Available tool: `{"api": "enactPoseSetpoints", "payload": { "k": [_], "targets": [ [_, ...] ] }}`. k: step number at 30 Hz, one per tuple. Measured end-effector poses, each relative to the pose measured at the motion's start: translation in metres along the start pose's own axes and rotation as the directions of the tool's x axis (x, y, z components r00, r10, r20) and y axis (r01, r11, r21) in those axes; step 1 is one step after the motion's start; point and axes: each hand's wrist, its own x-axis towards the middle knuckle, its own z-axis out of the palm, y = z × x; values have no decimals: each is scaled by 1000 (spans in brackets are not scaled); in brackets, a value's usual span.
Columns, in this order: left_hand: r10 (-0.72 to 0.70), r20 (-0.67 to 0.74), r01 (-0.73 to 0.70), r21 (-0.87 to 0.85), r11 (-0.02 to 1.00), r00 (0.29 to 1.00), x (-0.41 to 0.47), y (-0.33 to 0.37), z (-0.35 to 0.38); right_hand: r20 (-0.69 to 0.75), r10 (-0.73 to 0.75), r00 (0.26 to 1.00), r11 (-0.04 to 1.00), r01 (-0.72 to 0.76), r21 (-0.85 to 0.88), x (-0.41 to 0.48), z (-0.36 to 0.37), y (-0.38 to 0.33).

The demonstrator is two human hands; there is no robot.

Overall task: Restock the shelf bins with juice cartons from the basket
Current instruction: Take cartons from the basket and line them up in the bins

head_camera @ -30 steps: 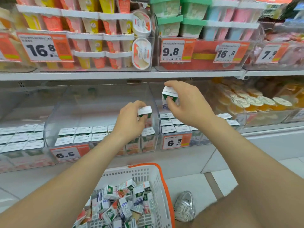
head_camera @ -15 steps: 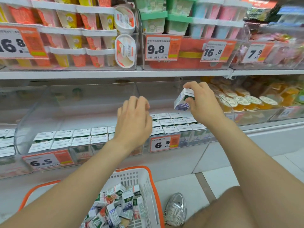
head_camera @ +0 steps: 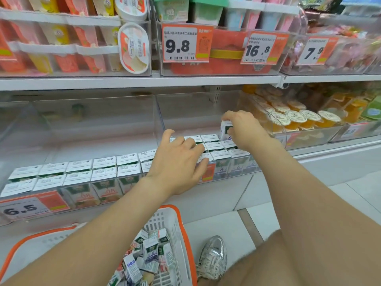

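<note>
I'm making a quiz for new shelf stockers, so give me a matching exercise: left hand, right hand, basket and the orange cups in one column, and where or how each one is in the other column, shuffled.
Column one:
1. left hand
2. right hand
3. basket
4. orange cups

Column two:
A. in the clear bin to the right of the cartons
B. fingers straight, spread over the shelved cartons
C. low in front, loose cartons heaped inside
D. pinching a single carton at the back right of the rows

Pairs: 1-B, 2-D, 3-C, 4-A.
</note>
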Motion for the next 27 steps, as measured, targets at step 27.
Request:
{"api": "enactPoseSetpoints", "payload": {
  "k": [27],
  "targets": [
    [-267, -135, 117, -651, 750, 954, -155, -48, -29, 570, -256, 781, 936, 52, 349, -147, -1, -183]
  ]
}}
